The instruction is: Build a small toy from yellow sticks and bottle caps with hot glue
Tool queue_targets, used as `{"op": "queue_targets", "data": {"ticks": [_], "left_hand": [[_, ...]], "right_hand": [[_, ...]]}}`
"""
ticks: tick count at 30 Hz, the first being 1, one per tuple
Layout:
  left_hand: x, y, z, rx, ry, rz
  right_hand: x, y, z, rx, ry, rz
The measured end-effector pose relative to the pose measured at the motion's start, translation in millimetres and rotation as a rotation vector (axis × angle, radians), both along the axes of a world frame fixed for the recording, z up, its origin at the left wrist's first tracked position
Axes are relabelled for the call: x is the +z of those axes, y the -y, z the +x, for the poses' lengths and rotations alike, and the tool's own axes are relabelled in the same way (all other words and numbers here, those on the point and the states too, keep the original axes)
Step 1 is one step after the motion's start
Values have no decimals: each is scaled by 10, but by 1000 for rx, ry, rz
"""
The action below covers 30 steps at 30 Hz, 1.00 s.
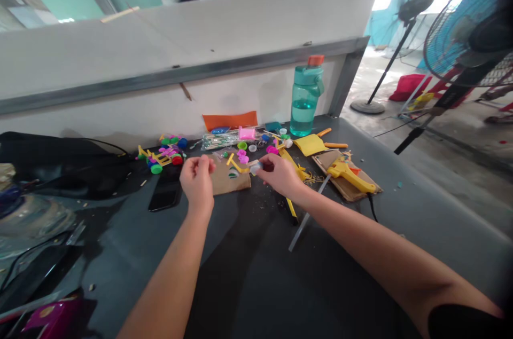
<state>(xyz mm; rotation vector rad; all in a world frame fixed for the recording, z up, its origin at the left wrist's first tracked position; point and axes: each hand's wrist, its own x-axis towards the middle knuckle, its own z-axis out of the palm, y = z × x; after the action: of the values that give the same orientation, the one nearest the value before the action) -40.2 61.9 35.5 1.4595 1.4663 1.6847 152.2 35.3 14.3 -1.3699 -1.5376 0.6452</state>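
Observation:
In the middle of the table, my right hand (pixel 282 174) pinches a small whitish cap-like piece (pixel 255 168) between thumb and fingertips. My left hand (pixel 198 181) is raised to the left with thumb and fingers closed together; whatever is between them is too small to make out. Between the hands lies a cardboard piece (pixel 230 185), with a bent yellow strip (pixel 237 164) just above it. Pink caps (pixel 242 156) and a green cap (pixel 242 145) are scattered behind. A yellow glue gun (pixel 348 174) with a long glue stick (pixel 308 216) rests right of my right hand.
A black phone (pixel 164 193) lies beside my left hand, below yellow frames with coloured wheels (pixel 162 155). A teal water bottle (pixel 304 99) stands against the white partition (pixel 140 45). A yellow cutter (pixel 292 210) lies near my right wrist. Standing fans (pixel 468 34) are at right.

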Motion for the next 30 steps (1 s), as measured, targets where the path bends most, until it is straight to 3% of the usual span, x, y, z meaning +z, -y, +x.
{"op": "queue_targets", "data": {"ticks": [2,7,14,19,30], "left_hand": [[-99,46,106,1,124,-52],[-303,227,403,-182,211,-215],[-407,350,499,-450,618,-532],[-399,392,484,-567,899,-541],[-410,421,480,-689,1118,-520]], "right_hand": [[14,-9,6,-21,-42,-19],[86,9,23,-33,-160,-123],[-25,-17,3,-13,-264,-155],[-20,45,-81,21,-355,-183],[31,202,-223,8,-175,-111]]}}
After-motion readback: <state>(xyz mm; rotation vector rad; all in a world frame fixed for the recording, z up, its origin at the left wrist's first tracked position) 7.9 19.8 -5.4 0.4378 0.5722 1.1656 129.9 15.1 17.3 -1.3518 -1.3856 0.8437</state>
